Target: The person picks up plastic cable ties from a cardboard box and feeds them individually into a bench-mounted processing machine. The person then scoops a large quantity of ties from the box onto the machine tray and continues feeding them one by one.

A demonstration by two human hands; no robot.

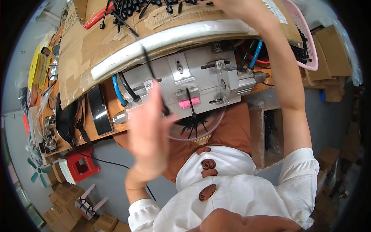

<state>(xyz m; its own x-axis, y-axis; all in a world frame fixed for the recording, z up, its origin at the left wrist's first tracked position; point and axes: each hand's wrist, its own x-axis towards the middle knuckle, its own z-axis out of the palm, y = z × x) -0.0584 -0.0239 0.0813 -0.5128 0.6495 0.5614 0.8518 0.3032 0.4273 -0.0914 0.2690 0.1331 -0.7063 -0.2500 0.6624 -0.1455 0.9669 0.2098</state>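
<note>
left hand [148, 129] pinches one slim black rod [148, 62]; right hand [236, 7], can't tell. loose black rods [129, 7] toward brown cardboard's [79, 63] far edge seem undone; those in clear bowl [217, 123], finished.

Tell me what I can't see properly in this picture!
In the head view:
- Left hand: blurred, so its exact grip is unclear.
- Thin black piece at that hand: blurred too.
- Right hand: cut off by the top edge; its fingertips don't show.
- Clear bowl: partly hidden by the metal machine.
</note>
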